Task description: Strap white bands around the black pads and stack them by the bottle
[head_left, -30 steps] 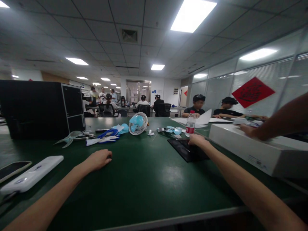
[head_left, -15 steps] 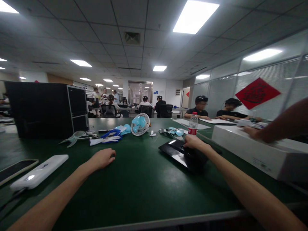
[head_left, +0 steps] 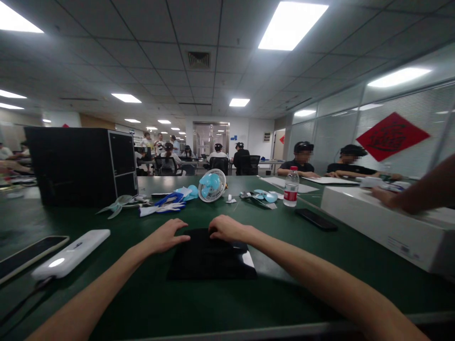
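Observation:
A flat, glossy black panel-like object (head_left: 209,263) lies in front of me on the green table; I cannot make out its exact kind. My right hand (head_left: 225,228) is closed at its far edge, with the fingertips curled down against a raised dark part. At the panel's far left corner is my left hand (head_left: 170,237), its thumb and fingers apart, the thumb tip at or just over the edge. Beyond both hands stands a small white fan (head_left: 212,185) with light blue blades. Blue and white gloves (head_left: 165,203) lie to its left.
A black computer case (head_left: 78,166) stands at the left, behind a white power bank-like device (head_left: 71,255) and a phone (head_left: 31,255). To the right are a water bottle (head_left: 291,188), a dark phone (head_left: 315,219) and a white box (head_left: 377,222), with another person's arm (head_left: 423,189) over it.
My right hand has brought the black panel from the right to the middle, turning it. My left hand has moved right to its corner and opened its fingers. The dark phone is now uncovered.

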Available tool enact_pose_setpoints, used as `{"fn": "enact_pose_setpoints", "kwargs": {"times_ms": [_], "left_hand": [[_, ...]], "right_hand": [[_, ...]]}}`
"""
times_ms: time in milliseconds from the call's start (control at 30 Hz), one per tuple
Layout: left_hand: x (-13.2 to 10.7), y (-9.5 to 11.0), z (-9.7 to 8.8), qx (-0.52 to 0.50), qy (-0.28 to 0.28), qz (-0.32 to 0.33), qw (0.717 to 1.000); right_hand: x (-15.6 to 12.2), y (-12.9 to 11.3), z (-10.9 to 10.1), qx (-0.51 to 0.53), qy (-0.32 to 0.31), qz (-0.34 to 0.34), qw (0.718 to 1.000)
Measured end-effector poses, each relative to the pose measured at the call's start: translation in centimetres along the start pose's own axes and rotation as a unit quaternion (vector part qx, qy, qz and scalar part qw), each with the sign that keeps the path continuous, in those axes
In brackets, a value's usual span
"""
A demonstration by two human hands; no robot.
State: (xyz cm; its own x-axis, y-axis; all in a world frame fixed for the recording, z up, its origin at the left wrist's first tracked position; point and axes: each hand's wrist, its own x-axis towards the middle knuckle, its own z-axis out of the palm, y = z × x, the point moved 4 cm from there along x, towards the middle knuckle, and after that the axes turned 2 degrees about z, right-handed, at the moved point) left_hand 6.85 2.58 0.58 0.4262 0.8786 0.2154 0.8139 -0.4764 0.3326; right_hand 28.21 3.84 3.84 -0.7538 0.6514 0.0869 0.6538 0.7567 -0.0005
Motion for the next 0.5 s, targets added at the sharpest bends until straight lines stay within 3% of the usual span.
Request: {"fn": "enact_pose_setpoints", "kwargs": {"times_ms": [133,267,367,500], "left_hand": [[0.0,0.8,0.8,-0.019,-0.040,0.014,0.999],[0.0,1.2,1.0,-0.023,-0.047,0.019,0.998],[-0.1,1.3,0.9,-0.028,-0.050,0.011,0.998],[-0.2,1.5,0.8,-0.045,-0.053,0.009,0.998]], "right_hand": [[-0.1,-0.4,0.8,0.003,0.021,-0.014,1.000],[-0.1,0.3,0.6,0.027,0.068,-0.033,0.997],[0.1,3.9,-0.1,0.013,0.111,0.049,0.993],[-1.2,12.1,-0.8,-0.086,0.136,0.241,0.957]]}}
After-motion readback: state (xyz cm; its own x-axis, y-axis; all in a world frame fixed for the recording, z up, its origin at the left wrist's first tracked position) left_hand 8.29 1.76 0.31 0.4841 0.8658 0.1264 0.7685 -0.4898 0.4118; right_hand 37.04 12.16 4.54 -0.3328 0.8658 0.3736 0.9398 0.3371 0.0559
